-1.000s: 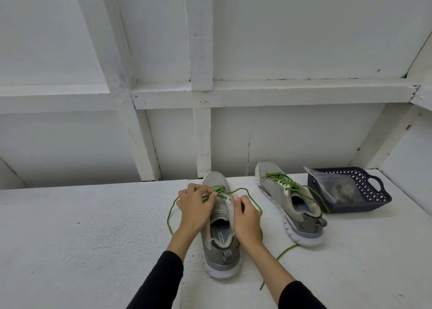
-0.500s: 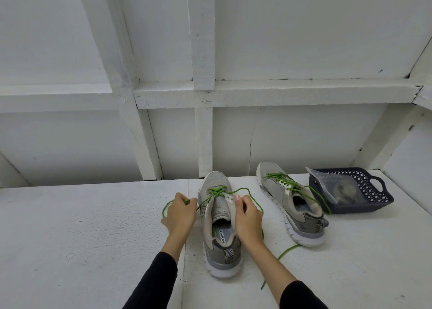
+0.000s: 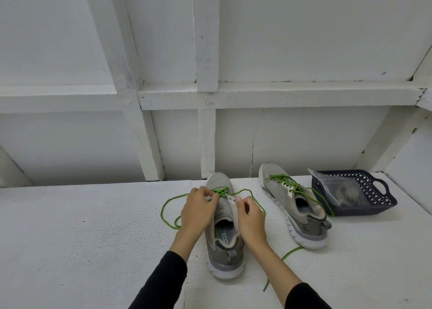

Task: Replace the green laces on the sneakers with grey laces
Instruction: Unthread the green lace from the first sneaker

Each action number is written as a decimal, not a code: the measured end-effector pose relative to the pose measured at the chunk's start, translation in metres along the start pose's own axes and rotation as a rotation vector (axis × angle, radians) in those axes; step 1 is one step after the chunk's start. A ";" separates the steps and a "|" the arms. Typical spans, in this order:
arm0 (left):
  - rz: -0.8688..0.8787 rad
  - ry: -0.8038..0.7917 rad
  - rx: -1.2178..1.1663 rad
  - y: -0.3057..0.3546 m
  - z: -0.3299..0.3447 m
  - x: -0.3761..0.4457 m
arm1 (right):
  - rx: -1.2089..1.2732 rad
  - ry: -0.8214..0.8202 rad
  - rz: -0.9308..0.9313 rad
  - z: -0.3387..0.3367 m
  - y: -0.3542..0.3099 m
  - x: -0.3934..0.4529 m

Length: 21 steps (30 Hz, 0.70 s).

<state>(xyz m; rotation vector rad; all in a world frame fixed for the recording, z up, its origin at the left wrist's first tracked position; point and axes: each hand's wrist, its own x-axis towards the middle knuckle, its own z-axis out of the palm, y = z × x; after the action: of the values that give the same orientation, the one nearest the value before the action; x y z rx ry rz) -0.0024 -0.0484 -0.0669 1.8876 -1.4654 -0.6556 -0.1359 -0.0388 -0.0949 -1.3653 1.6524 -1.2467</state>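
Note:
A grey sneaker stands in front of me, toe pointing away, with a green lace still crossed near its toe and loose loops trailing left and right. My left hand pinches the lace at the left eyelets. My right hand holds the sneaker's right eyelet strip. A second grey sneaker, fully laced in green, lies to the right. A clear bag with grey laces inside sits in a basket.
The dark blue plastic basket stands at the right, near the white table's back edge. A white wall with wooden beams rises right behind the table. A green lace end trails toward the front edge.
My left hand pulled out to the left with the lace, then came back to the eyelets near the toe. My right hand stayed on the sneaker.

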 end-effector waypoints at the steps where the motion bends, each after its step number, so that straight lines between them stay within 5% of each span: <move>1: -0.016 -0.021 0.026 0.002 0.001 0.000 | -0.009 0.000 0.004 0.000 -0.001 0.001; 14: -0.044 0.023 0.323 0.010 0.006 0.014 | -0.505 -0.136 0.048 0.016 -0.027 0.034; 21: -0.062 0.068 0.130 -0.014 -0.002 0.017 | -0.455 -0.085 0.096 -0.001 -0.022 0.039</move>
<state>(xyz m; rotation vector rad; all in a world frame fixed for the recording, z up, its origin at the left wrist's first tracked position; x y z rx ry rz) 0.0125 -0.0626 -0.0758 2.0413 -1.4416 -0.5299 -0.1382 -0.0765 -0.0703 -1.5527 1.9920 -0.7711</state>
